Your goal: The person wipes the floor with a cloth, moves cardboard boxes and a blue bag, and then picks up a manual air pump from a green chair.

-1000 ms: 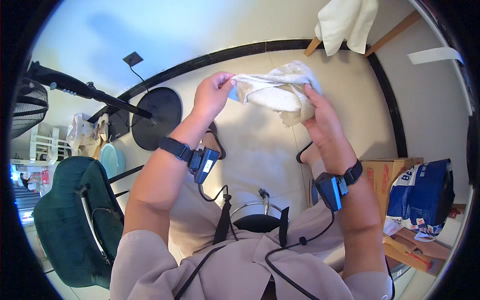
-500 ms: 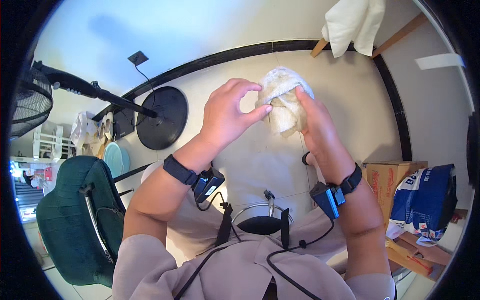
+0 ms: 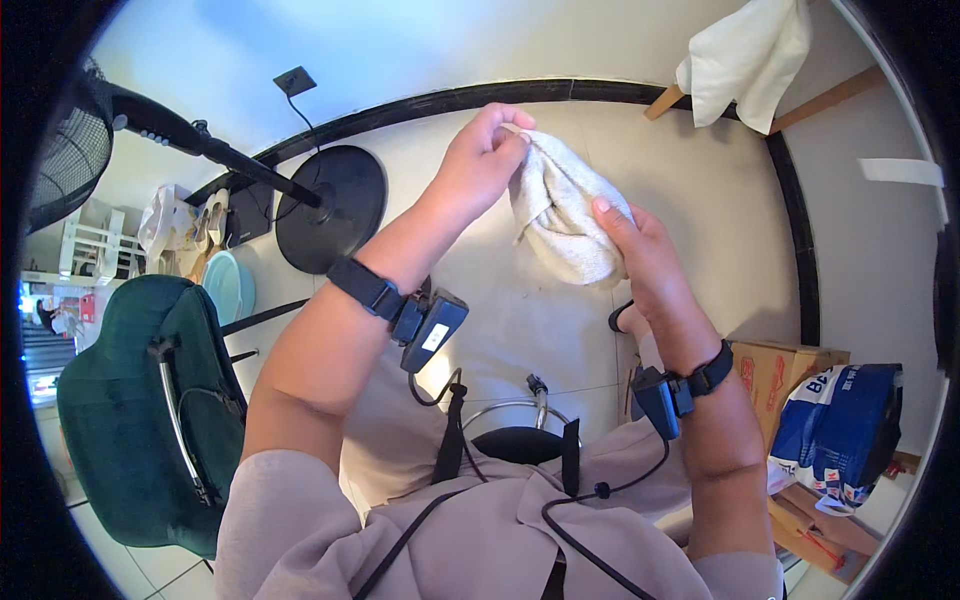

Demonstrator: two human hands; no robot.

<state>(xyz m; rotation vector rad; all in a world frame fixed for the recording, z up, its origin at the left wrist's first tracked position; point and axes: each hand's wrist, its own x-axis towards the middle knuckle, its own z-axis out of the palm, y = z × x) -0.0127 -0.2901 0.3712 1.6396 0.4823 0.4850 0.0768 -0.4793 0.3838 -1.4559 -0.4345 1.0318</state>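
A bunched, off-white cloth (image 3: 568, 215), with some darker patches, hangs in the air between my two hands. My left hand (image 3: 487, 150) pinches its upper left corner between thumb and fingers. On the cloth's right side my right hand (image 3: 645, 245) grips it, thumb lying on top and the other fingers mostly hidden behind. Folds run across the middle of the cloth, and its lower end droops. Each wrist wears a black strap with a small box on it, the left box (image 3: 435, 330) and the right box (image 3: 657, 402).
A standing fan's round black base (image 3: 330, 210) is on the floor to the left, near a green chair (image 3: 140, 410) and a light blue basin (image 3: 229, 287). At right sit a cardboard box (image 3: 785, 375) and a blue bag (image 3: 845, 425). White fabric (image 3: 745, 65) hangs at the back.
My left hand has moved up and now pinches the cloth's upper corner. The cloth, a compact bundle before, is pulled longer and partly unfolded. My right hand has shifted slightly down and right.
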